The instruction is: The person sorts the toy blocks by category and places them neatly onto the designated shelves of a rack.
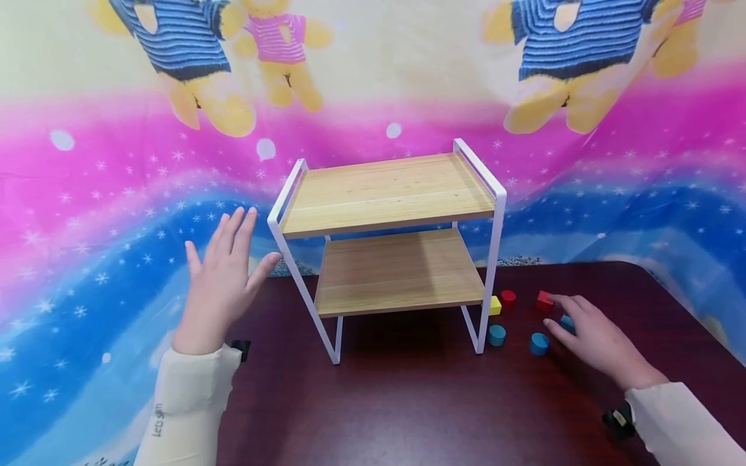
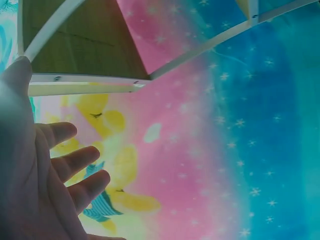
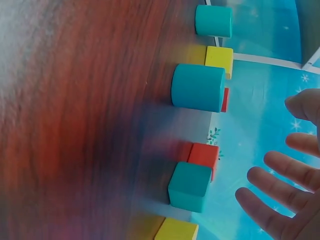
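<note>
A two-tier wooden shelf [image 1: 384, 191] with a white metal frame stands on the table. My left hand [image 1: 221, 281] is raised beside its left side, fingers spread and holding nothing. In the left wrist view the thumb overlaps the white frame [image 2: 90, 78]; whether they touch I cannot tell. Over the blocks to the right hovers my right hand [image 1: 600, 336], fingers extended, with nothing in its grasp. Near it lie a red cube [image 1: 544, 300], a blue-green cube [image 3: 190, 186] and a blue-green cylinder [image 1: 539, 343]. Closer to the shelf are another blue-green cylinder [image 1: 497, 335], a yellow block [image 1: 495, 306] and a red cylinder [image 1: 508, 298].
A second yellow block [image 3: 176, 230] shows at the bottom of the right wrist view. The dark red-brown table [image 1: 408, 401] has a rounded far right corner. Behind it hangs a colourful backdrop [image 1: 373, 123] with bears and snowflakes.
</note>
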`<state>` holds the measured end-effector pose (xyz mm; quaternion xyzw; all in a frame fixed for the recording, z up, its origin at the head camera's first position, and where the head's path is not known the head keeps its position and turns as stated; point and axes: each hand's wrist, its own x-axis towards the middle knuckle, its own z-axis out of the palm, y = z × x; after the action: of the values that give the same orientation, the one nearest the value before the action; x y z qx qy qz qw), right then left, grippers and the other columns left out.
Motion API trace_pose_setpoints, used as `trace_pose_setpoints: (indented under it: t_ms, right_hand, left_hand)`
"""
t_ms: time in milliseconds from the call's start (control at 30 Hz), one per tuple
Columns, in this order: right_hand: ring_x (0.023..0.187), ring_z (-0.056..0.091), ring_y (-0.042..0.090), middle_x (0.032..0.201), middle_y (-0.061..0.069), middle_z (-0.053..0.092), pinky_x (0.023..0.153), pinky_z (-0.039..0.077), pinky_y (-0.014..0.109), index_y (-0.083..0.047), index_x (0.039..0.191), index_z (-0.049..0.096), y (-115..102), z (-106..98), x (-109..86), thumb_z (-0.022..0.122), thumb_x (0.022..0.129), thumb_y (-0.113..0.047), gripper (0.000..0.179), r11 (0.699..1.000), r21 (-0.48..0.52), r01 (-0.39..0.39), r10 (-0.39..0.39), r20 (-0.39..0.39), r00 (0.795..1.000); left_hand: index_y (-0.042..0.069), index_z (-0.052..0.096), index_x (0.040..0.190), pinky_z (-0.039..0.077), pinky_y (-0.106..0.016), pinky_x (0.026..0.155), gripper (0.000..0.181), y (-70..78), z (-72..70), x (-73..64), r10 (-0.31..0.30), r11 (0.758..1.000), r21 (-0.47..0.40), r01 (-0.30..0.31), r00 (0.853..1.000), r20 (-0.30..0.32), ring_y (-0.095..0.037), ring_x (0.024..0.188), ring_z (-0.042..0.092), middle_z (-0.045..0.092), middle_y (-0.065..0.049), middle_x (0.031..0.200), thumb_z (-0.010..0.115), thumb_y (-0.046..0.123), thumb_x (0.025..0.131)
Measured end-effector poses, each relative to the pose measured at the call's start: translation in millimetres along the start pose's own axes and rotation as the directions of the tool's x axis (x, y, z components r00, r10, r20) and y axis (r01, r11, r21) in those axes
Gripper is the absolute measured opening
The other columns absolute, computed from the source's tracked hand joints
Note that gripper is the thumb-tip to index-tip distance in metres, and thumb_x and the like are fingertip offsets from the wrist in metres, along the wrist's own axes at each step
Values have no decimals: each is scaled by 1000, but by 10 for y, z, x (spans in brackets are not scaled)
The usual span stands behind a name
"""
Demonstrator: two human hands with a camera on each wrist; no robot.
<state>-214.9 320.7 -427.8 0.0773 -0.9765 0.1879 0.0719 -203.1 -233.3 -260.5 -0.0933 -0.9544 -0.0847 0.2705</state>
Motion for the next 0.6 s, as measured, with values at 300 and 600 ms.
trace_pose_setpoints:
  t_ms: [300, 600]
  right_hand:
    - [107, 46, 46, 124, 28, 43, 84, 41, 65, 3, 136, 39, 7, 43, -34, 47, 87, -64, 84, 999, 29, -22, 22, 10, 1000]
    - [105, 47, 44, 124, 28, 43, 82, 43, 64, 3, 136, 39, -11, 81, -60, 48, 87, -63, 82, 997, 62, -40, 39, 17, 999]
  left_hand:
    - [25, 9, 152, -10, -64, 106, 77, 101, -157, 80, 57, 998, 22, -57, 998, -12, -27, 143, 7, 13, -4, 157, 42, 59, 92]
    - [26, 12, 152, -8, -60, 109, 78, 168, -260, 127, 119, 992, 45, -118, 992, -29, -25, 143, 10, 17, -2, 156, 49, 55, 91]
